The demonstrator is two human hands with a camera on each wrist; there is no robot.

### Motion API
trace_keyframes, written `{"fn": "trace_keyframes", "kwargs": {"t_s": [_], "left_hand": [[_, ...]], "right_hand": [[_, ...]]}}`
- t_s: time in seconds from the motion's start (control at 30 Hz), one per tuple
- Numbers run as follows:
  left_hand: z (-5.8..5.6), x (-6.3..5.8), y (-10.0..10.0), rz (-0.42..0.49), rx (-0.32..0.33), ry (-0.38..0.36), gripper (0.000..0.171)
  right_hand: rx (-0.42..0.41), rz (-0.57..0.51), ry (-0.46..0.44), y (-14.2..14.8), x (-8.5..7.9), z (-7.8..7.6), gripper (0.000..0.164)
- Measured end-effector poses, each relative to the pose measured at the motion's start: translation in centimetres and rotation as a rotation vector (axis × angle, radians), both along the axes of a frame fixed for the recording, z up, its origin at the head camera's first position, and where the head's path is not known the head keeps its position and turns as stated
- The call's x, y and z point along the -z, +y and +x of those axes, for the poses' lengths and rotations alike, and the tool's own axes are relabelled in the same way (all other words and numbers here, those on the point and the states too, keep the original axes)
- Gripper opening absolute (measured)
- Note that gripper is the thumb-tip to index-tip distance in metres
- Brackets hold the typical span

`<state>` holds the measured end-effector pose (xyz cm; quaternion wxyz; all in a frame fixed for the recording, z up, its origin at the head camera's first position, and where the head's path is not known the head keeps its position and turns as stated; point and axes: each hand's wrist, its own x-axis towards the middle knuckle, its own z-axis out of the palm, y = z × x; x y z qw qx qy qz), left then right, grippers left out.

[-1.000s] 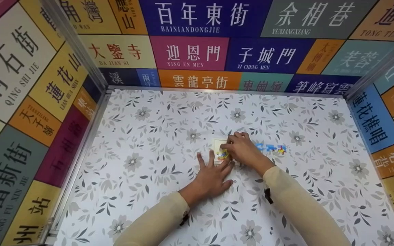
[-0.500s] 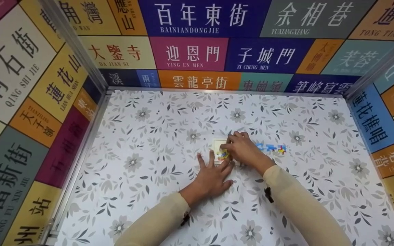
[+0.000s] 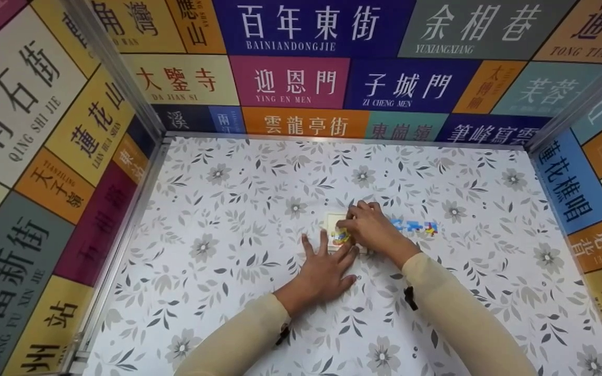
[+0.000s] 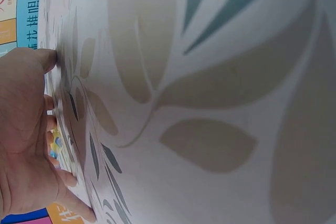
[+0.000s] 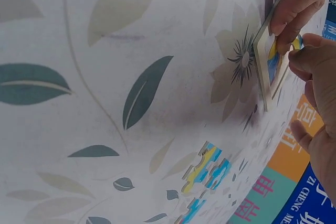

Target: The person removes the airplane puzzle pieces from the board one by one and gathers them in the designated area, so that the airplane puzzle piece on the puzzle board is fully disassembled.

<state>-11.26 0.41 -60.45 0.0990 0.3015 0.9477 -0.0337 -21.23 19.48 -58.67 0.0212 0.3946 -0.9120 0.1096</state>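
Note:
My left hand point(image 3: 324, 271) lies flat with its fingers spread, fingertips at the lower edge of a small jigsaw board point(image 3: 335, 216) with a pale border. In the left wrist view, colourful bits of the printed puzzle point(image 4: 55, 142) show past the fingers. My right hand point(image 3: 377, 230) bends over the board's right side, covering much of it. The right wrist view has its thumb and index finger pinching a small blue-and-yellow puzzle piece point(image 5: 298, 41) over the board point(image 5: 260, 59), mostly hidden by the fingers. Fingertips of the left hand point(image 5: 310, 3) press close beside it.
Several loose puzzle pieces point(image 3: 414, 226), blue with yellow and red, lie in a row right of the board. A floral cloth point(image 3: 254, 183) covers the table. Panels with printed street names point(image 3: 288, 81) wall in the back and both sides.

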Motion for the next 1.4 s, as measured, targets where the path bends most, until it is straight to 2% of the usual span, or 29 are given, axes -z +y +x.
{"fn": "trace_keyframes", "kwargs": {"t_s": [0.37, 0.67, 0.9, 1.23, 1.4], "left_hand": [[0.0, 0.0, 0.0, -0.002, -0.005, -0.014, 0.073], [0.0, 0.1, 0.0, -0.014, -0.004, -0.012, 0.073], [0.0, 0.2, 0.2, -0.024, -0.007, 0.000, 0.073], [0.0, 0.2, 0.2, 0.006, 0.000, 0.020, 0.074], [0.1, 0.3, 0.1, 0.021, 0.000, 0.022, 0.073]], "right_hand": [[-0.004, -0.001, 0.003, 0.1, 0.1, -0.1, 0.029], [-0.018, 0.016, 0.067, -0.1, -0.1, 0.2, 0.031], [-0.010, 0.034, 0.119, -0.1, -1.1, -0.2, 0.031], [0.048, -0.035, 0.026, 0.5, -1.1, -0.2, 0.024], [0.063, -0.007, 0.015, 0.6, -1.0, -0.1, 0.025]]}}
